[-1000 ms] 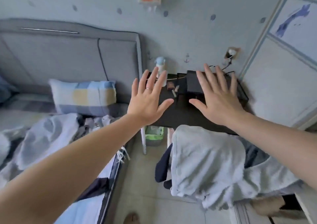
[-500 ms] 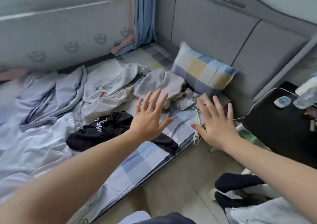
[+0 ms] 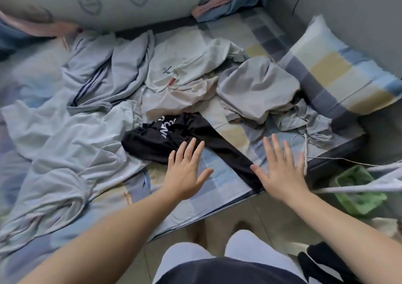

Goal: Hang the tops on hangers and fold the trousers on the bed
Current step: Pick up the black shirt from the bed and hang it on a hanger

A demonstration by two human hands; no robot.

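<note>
Bed (image 3: 206, 207) w/ clothes heap (image 3: 180, 87), pillow (image 3: 339, 74) rt.

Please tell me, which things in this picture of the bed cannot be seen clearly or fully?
Head view only:
Black garment: crumpled, its white print folded over; top or trousers unclear.
Left hand and right hand: seen from above, so touching the bed or hovering is unclear.
Green basket: blurred, crossed by white cords; contents unreadable.
Pale clothes pile: pieces overlap, so their number is unclear.
</note>
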